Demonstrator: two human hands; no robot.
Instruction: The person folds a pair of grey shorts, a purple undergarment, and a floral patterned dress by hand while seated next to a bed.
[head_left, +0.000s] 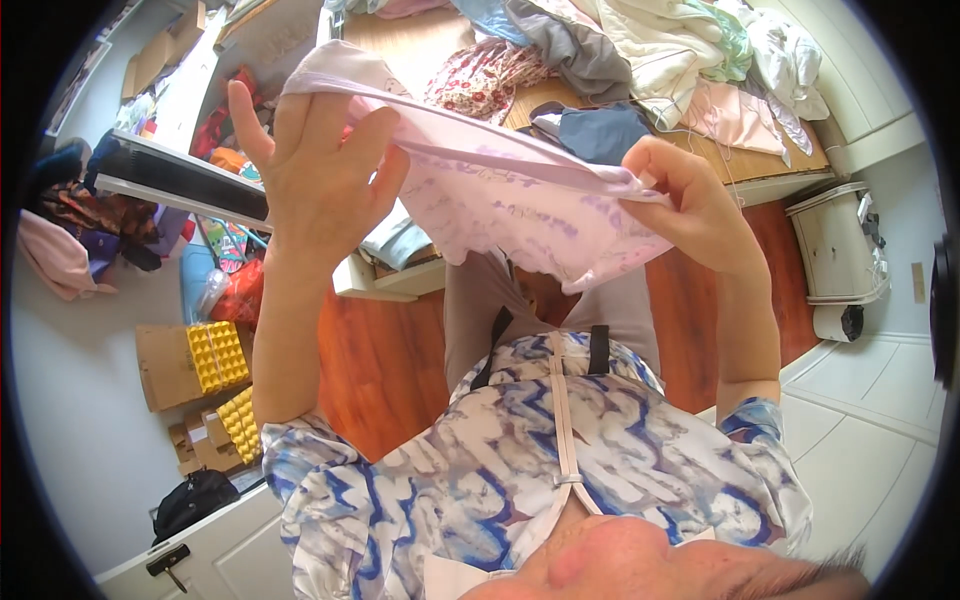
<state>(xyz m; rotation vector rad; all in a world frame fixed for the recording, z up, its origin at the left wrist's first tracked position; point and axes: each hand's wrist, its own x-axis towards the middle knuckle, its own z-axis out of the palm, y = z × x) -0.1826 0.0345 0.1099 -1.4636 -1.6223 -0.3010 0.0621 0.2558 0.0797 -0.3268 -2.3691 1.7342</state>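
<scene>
A heap of crumpled clothes [640, 50] covers the far end of a wooden table [780, 160]. Yellow egg trays [218, 355] sit on cardboard boxes [165, 370] at left; a white bin [838, 245] stands right.

We see a pale lilac garment [520, 195] with a faint purple print across its middle. Our blouse [480, 470] is white, swirled with blue and grey-brown — a marbled zigzag pattern. Behind, on the light wooden surface [420, 40], lie a red-and-white floral cloth [480, 75], a navy piece [600, 130], a grey one [575, 45] and cream and pink laundry [700, 60]. The floor [380, 370] is reddish-brown wood — yellow trays [218, 355] sit on brown cardboard.
</scene>
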